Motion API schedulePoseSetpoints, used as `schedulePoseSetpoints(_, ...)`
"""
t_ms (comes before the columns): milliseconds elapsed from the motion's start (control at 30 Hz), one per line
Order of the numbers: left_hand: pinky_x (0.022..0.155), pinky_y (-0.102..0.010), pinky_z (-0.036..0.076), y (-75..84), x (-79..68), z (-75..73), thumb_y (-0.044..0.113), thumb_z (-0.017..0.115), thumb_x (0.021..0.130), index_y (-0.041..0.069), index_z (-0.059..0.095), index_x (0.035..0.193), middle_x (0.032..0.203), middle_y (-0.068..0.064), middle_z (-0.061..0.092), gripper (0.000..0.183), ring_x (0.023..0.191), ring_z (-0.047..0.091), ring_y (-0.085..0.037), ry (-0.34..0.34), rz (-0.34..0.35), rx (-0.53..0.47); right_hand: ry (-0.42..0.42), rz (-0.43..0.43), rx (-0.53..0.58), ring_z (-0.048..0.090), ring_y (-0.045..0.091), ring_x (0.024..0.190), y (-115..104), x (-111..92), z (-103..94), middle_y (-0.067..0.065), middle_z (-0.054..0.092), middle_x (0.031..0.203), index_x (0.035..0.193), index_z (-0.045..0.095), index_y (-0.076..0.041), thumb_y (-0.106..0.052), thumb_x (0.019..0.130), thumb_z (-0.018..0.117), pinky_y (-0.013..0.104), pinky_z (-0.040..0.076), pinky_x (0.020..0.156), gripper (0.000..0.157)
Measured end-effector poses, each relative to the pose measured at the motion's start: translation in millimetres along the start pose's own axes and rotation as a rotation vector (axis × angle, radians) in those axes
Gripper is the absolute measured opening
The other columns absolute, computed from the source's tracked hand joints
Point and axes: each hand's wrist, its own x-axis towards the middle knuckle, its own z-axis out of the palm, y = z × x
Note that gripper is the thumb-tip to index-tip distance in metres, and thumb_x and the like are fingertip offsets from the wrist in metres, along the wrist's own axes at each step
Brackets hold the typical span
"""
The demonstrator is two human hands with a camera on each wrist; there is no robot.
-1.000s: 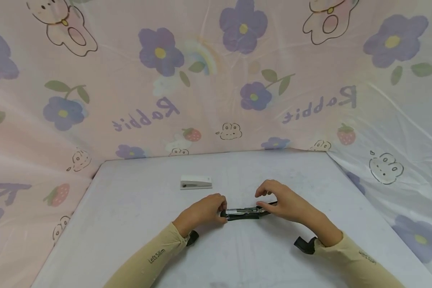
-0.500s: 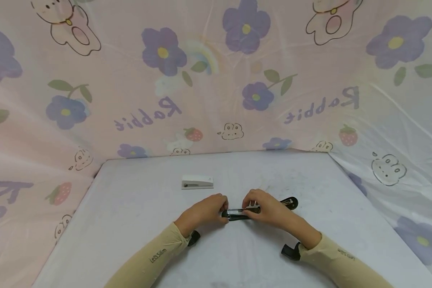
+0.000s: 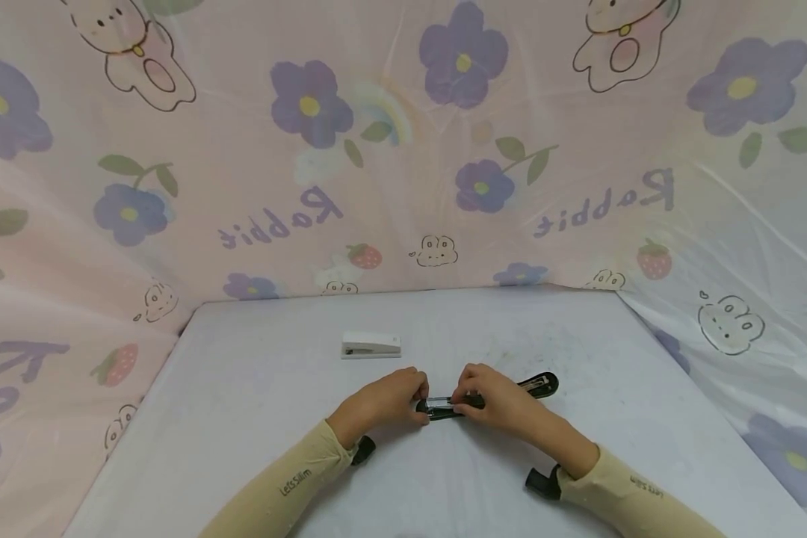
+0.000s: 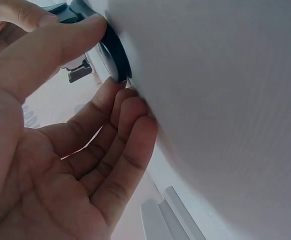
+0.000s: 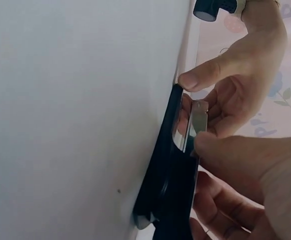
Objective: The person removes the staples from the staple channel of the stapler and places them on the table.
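Observation:
A black stapler [image 3: 540,385] lies opened out on the white table, its top arm swung far over to the right. At its left end my left hand [image 3: 386,400] pinches the base between thumb and fingertips. The thumb lies against the black end [image 4: 116,55] in the left wrist view. My right hand [image 3: 494,400] pinches the stapler's middle, thumb and fingers on either side of the metal staple channel [image 5: 199,117]. The right fingers cover part of the channel in the head view.
Behind my left hand stands a white stapler [image 3: 370,345] on the table [image 3: 262,359]. A patterned cloth [image 3: 390,172] with flowers and rabbits hangs behind and at the sides. Black wrist cameras [image 3: 543,484] sit below the sleeves.
My right hand has moved left from the stapler's top arm to its middle and now pinches there, leaving the arm's right end visible. My left hand keeps its hold at the left end.

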Motion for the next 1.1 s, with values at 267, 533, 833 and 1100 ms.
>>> schedulePoseSetpoints(267, 0.077, -0.024, 0.046, 2.5, -1.3, 0.1, 0.017, 0.092, 0.088, 0.009, 0.065, 0.103, 0.095, 0.001, 0.057, 0.031, 0.081, 0.048, -0.007, -0.005, -0.029, -0.025, 0.027, 0.014, -0.030, 0.062, 0.012, 0.094, -5, -2, 3.3, -0.010, 0.062, 0.098, 0.100, 0.084, -0.017, -0.010, 0.092, 0.086, 0.033, 0.056, 0.082, 0.010)
schedulePoseSetpoints(533, 0.076, -0.025, 0.046, 1.5, 0.0, 2.3, 0.018, 0.092, 0.087, 0.009, 0.065, 0.102, 0.094, 0.002, 0.057, 0.032, 0.081, 0.048, -0.008, 0.012, -0.034, -0.012, 0.055, 0.044, 0.064, 0.060, 0.007, 0.088, -9, -4, 3.6, -0.008, 0.064, 0.099, 0.104, 0.084, -0.015, -0.011, 0.093, 0.085, 0.028, 0.052, 0.075, 0.012)
schedulePoseSetpoints(833, 0.078, -0.025, 0.048, 1.1, -0.9, 2.0, 0.017, 0.093, 0.087, 0.010, 0.065, 0.102, 0.094, 0.003, 0.057, 0.033, 0.083, 0.051, -0.008, 0.018, -0.033, -0.025, 0.070, 0.088, 0.151, 0.055, 0.005, 0.080, -11, -4, 2.0, -0.008, 0.063, 0.099, 0.104, 0.085, -0.013, -0.011, 0.094, 0.084, 0.024, 0.049, 0.069, 0.010)
schedulePoseSetpoints(1100, 0.075, -0.025, 0.046, 0.2, -0.2, 2.6, 0.016, 0.093, 0.086, 0.010, 0.063, 0.101, 0.092, 0.003, 0.055, 0.034, 0.081, 0.049, -0.008, 0.019, -0.017, -0.025, 0.079, 0.098, 0.154, 0.056, 0.005, 0.080, -8, -1, 4.6, -0.010, 0.064, 0.096, 0.100, 0.084, -0.016, -0.013, 0.094, 0.084, 0.025, 0.049, 0.069, 0.006)
